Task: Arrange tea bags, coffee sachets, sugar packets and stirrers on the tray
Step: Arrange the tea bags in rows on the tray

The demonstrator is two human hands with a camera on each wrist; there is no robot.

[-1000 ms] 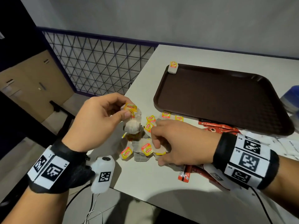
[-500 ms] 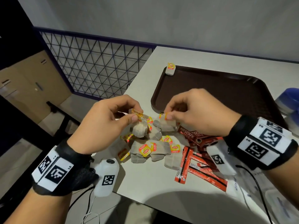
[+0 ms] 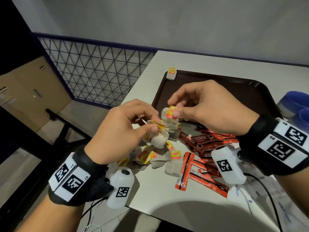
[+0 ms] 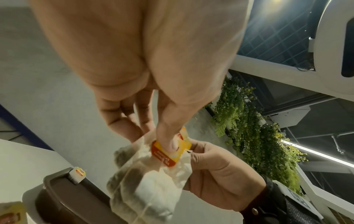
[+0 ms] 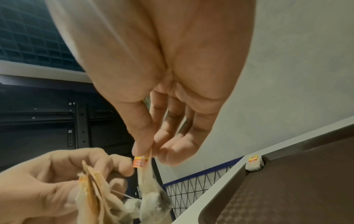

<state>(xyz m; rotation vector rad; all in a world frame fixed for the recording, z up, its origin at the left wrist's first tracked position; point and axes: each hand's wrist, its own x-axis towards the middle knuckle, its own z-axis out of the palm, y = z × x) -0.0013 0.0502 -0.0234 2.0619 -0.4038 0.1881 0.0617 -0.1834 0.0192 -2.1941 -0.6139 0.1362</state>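
Two grips pinch tea bags: left hand [image 3: 123, 131] a bunch [image 3: 158, 139], right hand [image 3: 207, 106] one [image 3: 168, 118], over the tray [image 3: 250, 91] edge.

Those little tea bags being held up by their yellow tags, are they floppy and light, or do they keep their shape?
Probably floppy: the tea bag in the right hand hangs limp below its pinched tag. Likely very light, since thumb and fingertip alone carry it. Apt to tangle: a thin string runs towards the bunch of bags held by the left hand.

light: dim, indoor | shadow: near table [image 3: 150, 195] edge | glare: ceiling strip, left wrist | edges: wide-angle warp, soft blur
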